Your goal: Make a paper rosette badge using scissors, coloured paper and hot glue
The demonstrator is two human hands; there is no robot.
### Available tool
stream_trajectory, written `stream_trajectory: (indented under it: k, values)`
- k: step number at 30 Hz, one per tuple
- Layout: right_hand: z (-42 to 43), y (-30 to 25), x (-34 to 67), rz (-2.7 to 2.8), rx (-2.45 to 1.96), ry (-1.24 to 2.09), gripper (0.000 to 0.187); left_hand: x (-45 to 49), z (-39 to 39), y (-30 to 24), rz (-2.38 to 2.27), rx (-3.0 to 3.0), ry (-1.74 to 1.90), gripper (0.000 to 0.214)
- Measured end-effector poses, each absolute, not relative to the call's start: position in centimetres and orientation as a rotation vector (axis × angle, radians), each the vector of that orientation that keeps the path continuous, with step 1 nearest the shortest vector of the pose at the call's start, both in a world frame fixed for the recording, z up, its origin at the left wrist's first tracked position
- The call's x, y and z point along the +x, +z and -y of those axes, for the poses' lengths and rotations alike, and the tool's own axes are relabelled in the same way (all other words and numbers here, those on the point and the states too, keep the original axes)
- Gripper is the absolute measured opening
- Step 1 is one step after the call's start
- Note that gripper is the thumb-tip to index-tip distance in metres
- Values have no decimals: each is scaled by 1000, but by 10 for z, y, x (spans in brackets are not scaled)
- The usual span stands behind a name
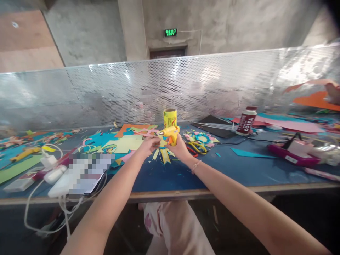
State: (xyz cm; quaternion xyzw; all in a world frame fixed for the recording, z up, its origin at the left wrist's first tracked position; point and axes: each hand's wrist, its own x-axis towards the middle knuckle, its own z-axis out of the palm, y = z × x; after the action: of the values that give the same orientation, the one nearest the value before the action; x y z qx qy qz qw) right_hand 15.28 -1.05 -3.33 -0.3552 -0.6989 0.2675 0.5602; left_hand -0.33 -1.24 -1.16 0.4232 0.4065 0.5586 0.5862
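My right hand (180, 148) is wrapped round a yellow glue gun (170, 132), its nozzle pointing left. My left hand (149, 144) pinches a small piece of paper just at the nozzle tip; what exactly it holds is too small to make out. Below both hands a yellow paper cut-out with pointed rays (164, 155) lies on the blue table (170, 175). A bracelet sits on my right wrist.
A yellow roll (170, 117) stands behind the glue gun. Coloured paper sheets and scraps (124, 143) cover the left; a cut-paper flower (202, 138) and scissors lie right. A bottle (246, 121), a pink tool (292, 156), white chargers and cables (53, 173) are nearby. A perforated metal screen (170, 85) backs the table.
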Motion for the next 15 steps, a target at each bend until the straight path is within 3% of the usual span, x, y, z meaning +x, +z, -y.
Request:
stream_trajectory:
  k: [6, 15]
  values:
    - [9, -33, 153, 1651, -867, 646, 28, 1, 13, -12, -1001, 1037, 1240, 15]
    - [8, -32, 154, 1643, -832, 649, 30, 2, 16, -12, -1011, 1098, 1229, 17]
